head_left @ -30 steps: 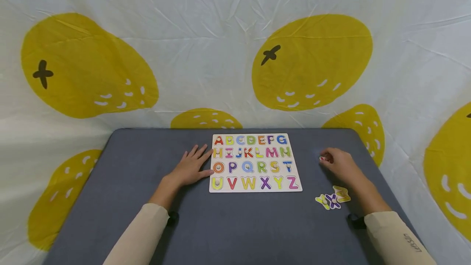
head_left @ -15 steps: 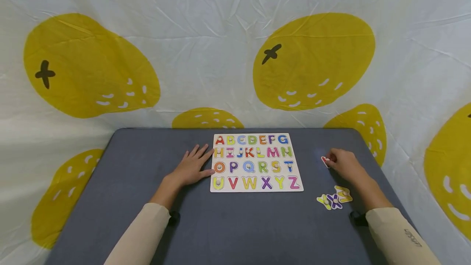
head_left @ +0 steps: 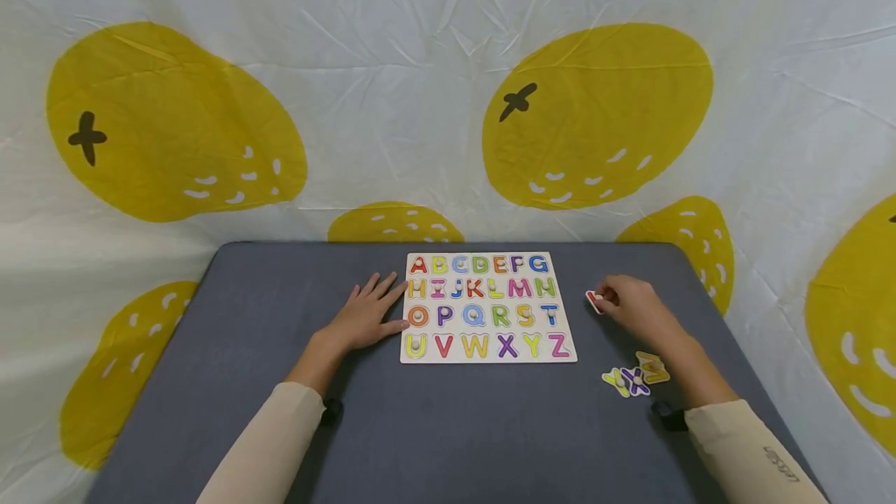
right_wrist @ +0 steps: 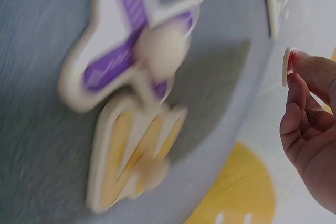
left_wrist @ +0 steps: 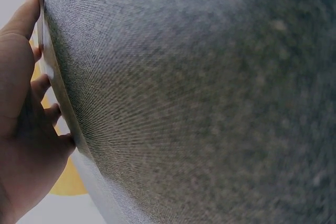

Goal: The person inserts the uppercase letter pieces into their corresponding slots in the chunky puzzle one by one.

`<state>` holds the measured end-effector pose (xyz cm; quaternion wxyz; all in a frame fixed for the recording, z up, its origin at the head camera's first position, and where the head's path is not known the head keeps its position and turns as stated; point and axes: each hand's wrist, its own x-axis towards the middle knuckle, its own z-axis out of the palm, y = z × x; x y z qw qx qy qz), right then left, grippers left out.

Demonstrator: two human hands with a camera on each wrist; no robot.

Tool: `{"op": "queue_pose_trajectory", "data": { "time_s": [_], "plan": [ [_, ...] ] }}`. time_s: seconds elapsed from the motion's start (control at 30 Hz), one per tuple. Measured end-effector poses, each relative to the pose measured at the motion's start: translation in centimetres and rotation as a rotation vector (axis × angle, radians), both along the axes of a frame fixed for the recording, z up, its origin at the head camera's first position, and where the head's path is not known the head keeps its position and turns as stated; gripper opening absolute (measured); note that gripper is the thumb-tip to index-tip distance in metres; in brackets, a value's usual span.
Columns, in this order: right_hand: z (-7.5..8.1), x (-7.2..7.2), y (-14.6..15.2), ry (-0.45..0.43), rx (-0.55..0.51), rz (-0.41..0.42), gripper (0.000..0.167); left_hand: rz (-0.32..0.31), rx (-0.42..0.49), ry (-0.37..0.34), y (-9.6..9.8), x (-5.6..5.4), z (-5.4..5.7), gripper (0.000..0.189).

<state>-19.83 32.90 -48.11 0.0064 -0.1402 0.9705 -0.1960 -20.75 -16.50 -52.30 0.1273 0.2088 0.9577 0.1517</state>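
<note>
In the head view my left hand (head_left: 362, 317) lies with fingers spread on the table, its fingertips and thumb at the left edge of the wooden alphabet puzzle board (head_left: 458, 331). To the right of the board, my right hand (head_left: 637, 309) pinches a small red letter piece (head_left: 592, 300) between thumb and fingers; the hand hides part of the letter. Nearer my right forearm lie a yellow-green Y piece (head_left: 613, 381), a purple X piece (head_left: 635, 383) and a yellow W piece (head_left: 652, 368), close together. The right wrist view shows knobs on the X piece (right_wrist: 113, 66) and W piece (right_wrist: 126, 156).
Knobbed letters fill the board's upper rows and the U spot; V through Z in the bottom row show no knobs. The dark grey table (head_left: 490, 442) reaches back to a white curtain (head_left: 392, 123) printed with big yellow fruit.
My right hand first shifts slightly right, then moves left toward the board with the red letter piece. The left hand and the loose pieces stay in place.
</note>
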Motion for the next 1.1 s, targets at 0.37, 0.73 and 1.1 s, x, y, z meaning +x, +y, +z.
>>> {"op": "queue_pose_trajectory", "data": {
  "time_s": [0.37, 0.73, 1.1],
  "plan": [
    [1.0, 0.6, -6.3, 0.000, -0.046, 0.082, 0.009, -0.009, 0.002, -0.008, 0.0, 0.0, -0.5, 0.084],
    [0.4, 0.4, -12.8, 0.025, -0.121, 0.255, 0.009, -0.003, 0.002, 0.001, -0.1, -0.1, -0.3, 0.084],
    [-0.3, 1.0, -18.8, -0.057, -0.125, 0.379, 0.008, 0.002, 0.012, -0.008, -0.3, -0.3, -0.5, 0.085]
  ]
}}
